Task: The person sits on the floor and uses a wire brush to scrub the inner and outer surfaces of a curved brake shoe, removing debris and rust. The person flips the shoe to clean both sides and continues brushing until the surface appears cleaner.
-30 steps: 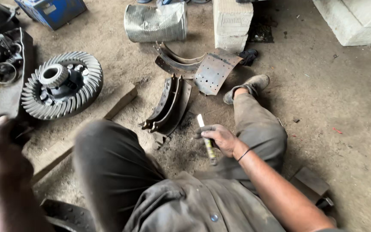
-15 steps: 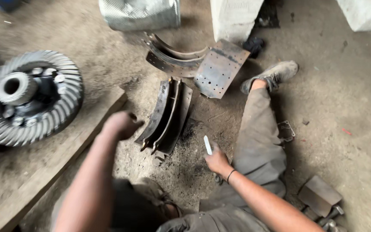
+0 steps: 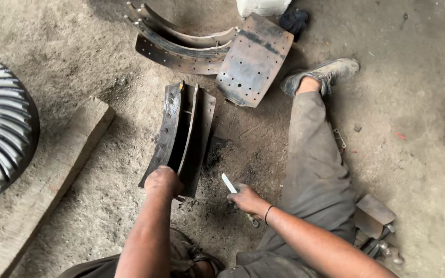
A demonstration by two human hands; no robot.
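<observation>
Head view: on dusty concrete floor (image 3: 413, 103), left hand (image 3: 163, 181) grips brake shoe (image 3: 184, 134), right hand (image 3: 245, 200) clasps chisel (image 3: 229, 183).

bare dirt floor (image 3: 418, 103) lies open along the right side, past the outstretched leg (image 3: 315, 154), with only small scraps on it. the leg itself bars the way between that stretch and the middle. in the middle, the upright brake shoe (image 3: 184, 134) stands under the left hand (image 3: 163, 181), and the right hand (image 3: 245, 200) with its light-bladed tool (image 3: 229, 183) sits just beside it, leaving a narrow dark gap of floor between. toward the top edge, curved shoes (image 3: 181, 49) and a flat perforated plate (image 3: 253, 59) crowd together. left of centre, a wooden plank (image 3: 52, 180) runs slantwise, with a big toothed gear (image 3: 1, 139) beyond it; open floor lies between plank and shoe.
</observation>
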